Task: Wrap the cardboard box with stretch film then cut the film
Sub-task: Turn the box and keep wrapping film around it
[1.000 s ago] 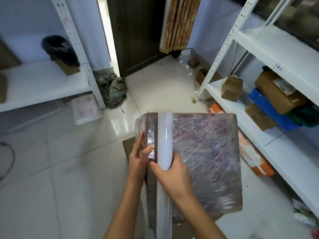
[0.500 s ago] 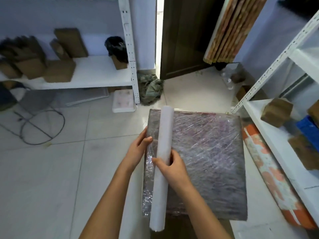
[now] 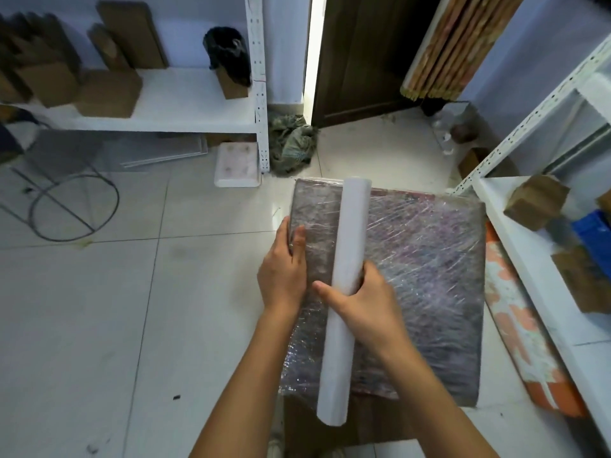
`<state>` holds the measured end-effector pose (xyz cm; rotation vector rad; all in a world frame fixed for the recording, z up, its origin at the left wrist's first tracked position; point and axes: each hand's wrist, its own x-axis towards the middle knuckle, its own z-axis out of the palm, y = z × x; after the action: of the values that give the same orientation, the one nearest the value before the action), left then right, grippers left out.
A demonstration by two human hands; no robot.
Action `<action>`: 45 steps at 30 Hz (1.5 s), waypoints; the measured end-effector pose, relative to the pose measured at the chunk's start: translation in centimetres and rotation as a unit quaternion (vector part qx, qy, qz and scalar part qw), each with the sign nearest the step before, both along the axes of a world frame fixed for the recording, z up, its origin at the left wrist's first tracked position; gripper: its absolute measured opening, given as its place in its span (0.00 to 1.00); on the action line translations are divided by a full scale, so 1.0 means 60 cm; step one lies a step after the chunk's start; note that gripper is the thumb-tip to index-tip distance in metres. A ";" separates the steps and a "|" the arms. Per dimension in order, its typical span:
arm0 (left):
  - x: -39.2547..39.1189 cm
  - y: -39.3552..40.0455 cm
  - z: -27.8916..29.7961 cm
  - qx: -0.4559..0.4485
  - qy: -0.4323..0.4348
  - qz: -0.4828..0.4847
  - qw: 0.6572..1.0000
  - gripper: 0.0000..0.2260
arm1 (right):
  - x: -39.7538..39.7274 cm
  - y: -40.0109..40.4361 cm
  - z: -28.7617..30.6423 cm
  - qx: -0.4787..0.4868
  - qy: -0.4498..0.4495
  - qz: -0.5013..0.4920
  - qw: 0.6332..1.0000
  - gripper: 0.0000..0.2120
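Box sits centre-right of frame, top face already covered in crinkled film. Its left edge borders bare tile; its right edge runs close beside an orange-and-white roll lying on the floor along the right shelf.

Film roll lies lengthwise across the box's left part, far end overhanging the top edge, near end overhanging the bottom edge.

Right hand grips the roll at mid-length, thumb to its left, fingers curled over its right side. Left hand is laid on the box's left edge, thumb flat on the film, fingers wrapped down the side and out of sight.

Open floor fills the lower left. Upper left: a low shelf with cartons, a wire ring on the tile, a foam block and rags at the shelf post. Door ajar at top centre.
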<state>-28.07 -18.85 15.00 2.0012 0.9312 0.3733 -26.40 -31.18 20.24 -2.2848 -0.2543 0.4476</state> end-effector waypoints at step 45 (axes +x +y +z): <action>-0.030 -0.019 0.006 0.056 -0.021 0.017 0.998 0.29 | -0.011 -0.088 -0.048 -0.213 -0.264 -0.107 0.934 0.25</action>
<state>-29.89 -19.99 15.35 2.0722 0.9363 0.4938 -27.07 -36.44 17.37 -2.7933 -0.1782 -0.2665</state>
